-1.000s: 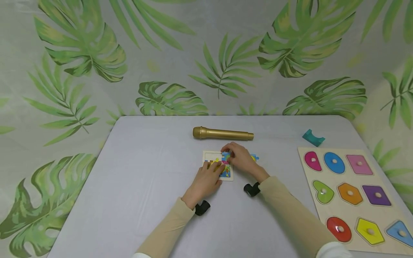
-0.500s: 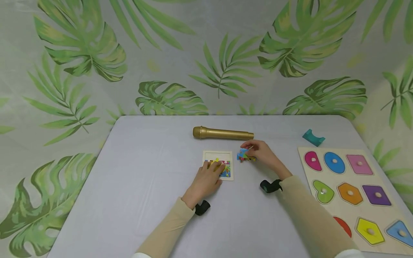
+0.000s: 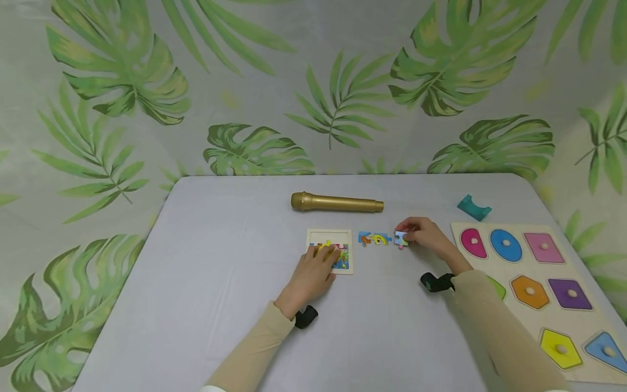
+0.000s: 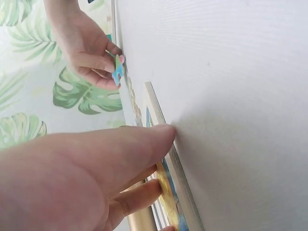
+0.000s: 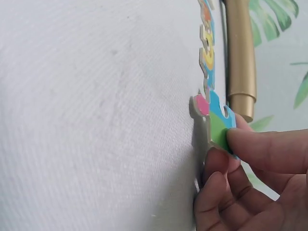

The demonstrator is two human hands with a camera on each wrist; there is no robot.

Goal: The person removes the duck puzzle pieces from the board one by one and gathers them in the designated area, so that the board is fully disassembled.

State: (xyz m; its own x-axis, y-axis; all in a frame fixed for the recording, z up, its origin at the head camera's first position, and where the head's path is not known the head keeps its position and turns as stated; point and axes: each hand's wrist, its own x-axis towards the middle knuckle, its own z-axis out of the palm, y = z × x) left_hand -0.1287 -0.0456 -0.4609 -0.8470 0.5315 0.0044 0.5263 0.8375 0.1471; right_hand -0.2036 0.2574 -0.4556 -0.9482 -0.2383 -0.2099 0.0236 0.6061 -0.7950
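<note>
My left hand (image 3: 312, 271) rests on a small square jigsaw puzzle with a pale wooden frame (image 3: 351, 261). Its fingers lie over the colourful pieces in the lower part, and its thumb touches the frame's near edge in the left wrist view. The frame's upper strip (image 3: 330, 238) shows bare backing. To the right, my right hand (image 3: 428, 238) pinches a blue-and-green puzzle piece with a pink knob (image 5: 219, 125) between thumb and fingers, low over the table. Two more puzzle pieces (image 3: 374, 238) lie in a row between the frame and that hand.
A gold microphone (image 3: 338, 203) lies behind the puzzle. At the right, a wooden shape board (image 3: 521, 261) with knobbed shapes sits partly under the right sleeve. Behind it lies a teal curved block (image 3: 474, 208). A leaf-patterned cloth (image 3: 333, 109) hangs behind the table.
My right hand has lifted puzzle pieces out of the frame's upper strip and moved right, leaving two on the table and holding another. My left hand has stayed on the puzzle.
</note>
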